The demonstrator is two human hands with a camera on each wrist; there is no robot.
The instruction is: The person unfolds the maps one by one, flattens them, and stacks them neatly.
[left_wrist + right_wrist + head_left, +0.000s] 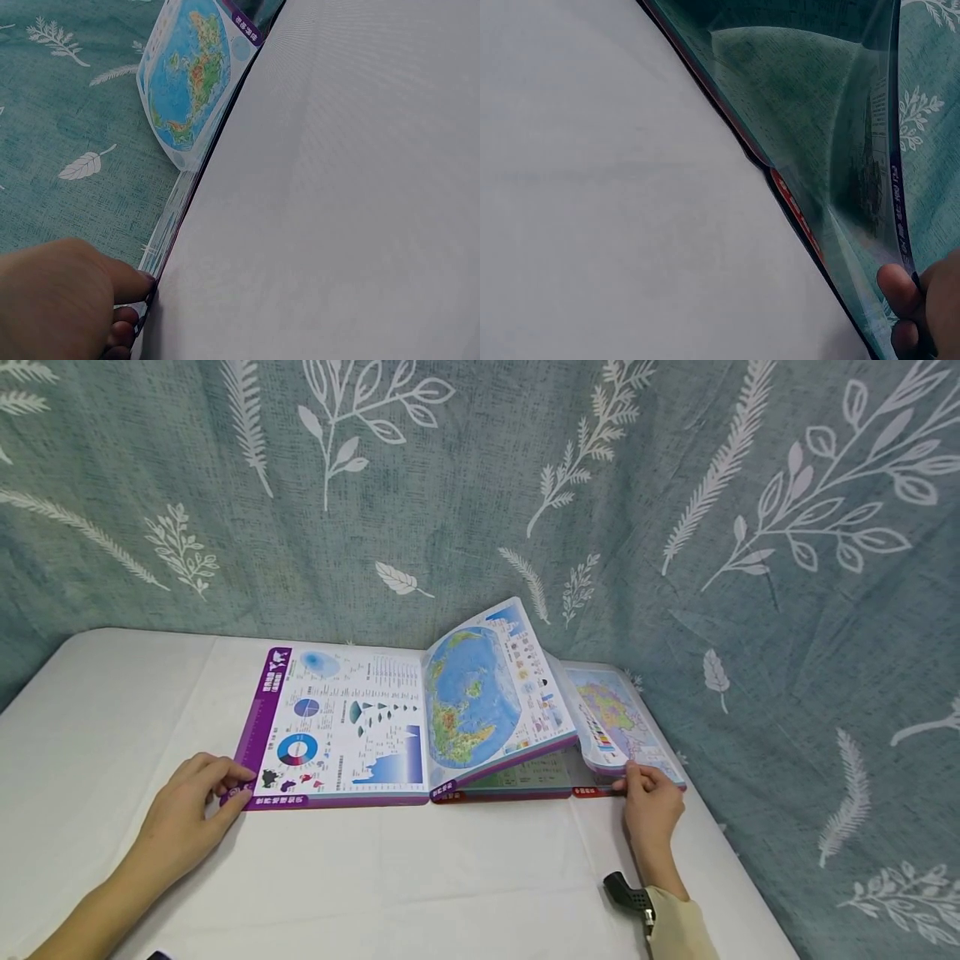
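Observation:
A glossy folding map [375, 727] with several hinged panels lies across the white table. Its left panel is flat, with charts and a purple border. The middle panel, a world map [472, 702], is tilted up off a green-printed layer. My left hand [183, 810] holds the lower left corner, thumb at the front edge; in the left wrist view, thumb and fingers meet at the edge. My right hand [651, 802] pinches the lower corner of a lifted, bent panel [600, 747] on the right. The right wrist view shows thumb and finger [898, 289] on its dark edge.
Under the lifted panel, another panel with a coloured map [618, 710] lies at the table's right edge. A black device [626, 892] sits at the right sleeve. Behind the white table [420, 885] hangs a green leaf-patterned curtain [450, 510].

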